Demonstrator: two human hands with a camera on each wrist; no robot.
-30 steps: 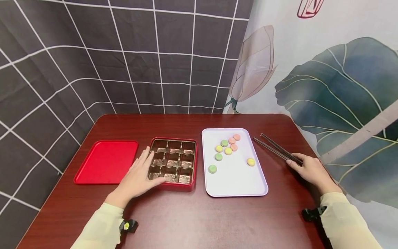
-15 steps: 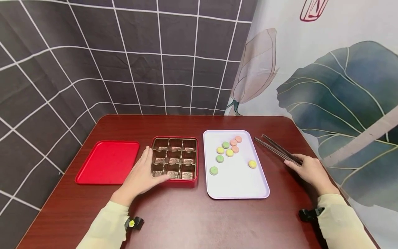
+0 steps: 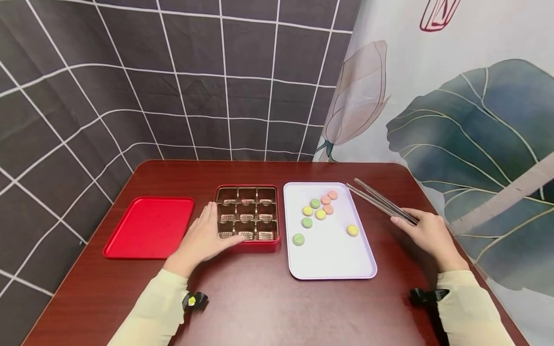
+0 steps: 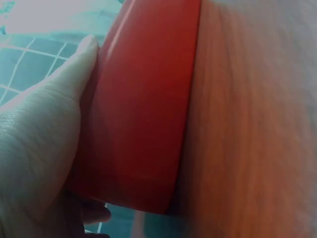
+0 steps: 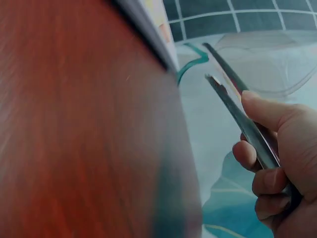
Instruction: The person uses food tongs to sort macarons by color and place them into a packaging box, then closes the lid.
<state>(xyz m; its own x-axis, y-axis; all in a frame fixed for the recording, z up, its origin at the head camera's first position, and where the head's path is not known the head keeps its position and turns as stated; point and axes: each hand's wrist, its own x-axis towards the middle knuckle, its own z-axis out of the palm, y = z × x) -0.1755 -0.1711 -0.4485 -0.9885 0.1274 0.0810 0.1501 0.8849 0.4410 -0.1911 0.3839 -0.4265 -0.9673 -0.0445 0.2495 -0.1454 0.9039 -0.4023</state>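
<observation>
In the head view my left hand [image 3: 203,240] lies along the left side of a red box [image 3: 255,246] with a gold insert of several square compartments. Its fingers are straight against that side and the thumb stretches along the front rim. The box's red wall [image 4: 138,109] fills much of the left wrist view, with the thumb at its edge. My right hand [image 3: 430,235] grips metal tongs [image 3: 383,202] by the closed end; their two arms stand apart, tips pointing to the far right corner of the white tray [image 3: 329,259]. Green, yellow and pink macarons [image 3: 320,214] sit on that tray.
A flat red lid-like tray [image 3: 149,228] lies on the left of the dark red wooden table [image 3: 251,307]. Behind the table hangs a dark gridded cloth [image 3: 195,96], and a leaf-print curtain [image 3: 467,120] hangs at the right.
My left hand and the red box have shifted right and slightly away, nearer the white tray. My right hand has moved the tongs a little left, their tips now at the tray's corner.
</observation>
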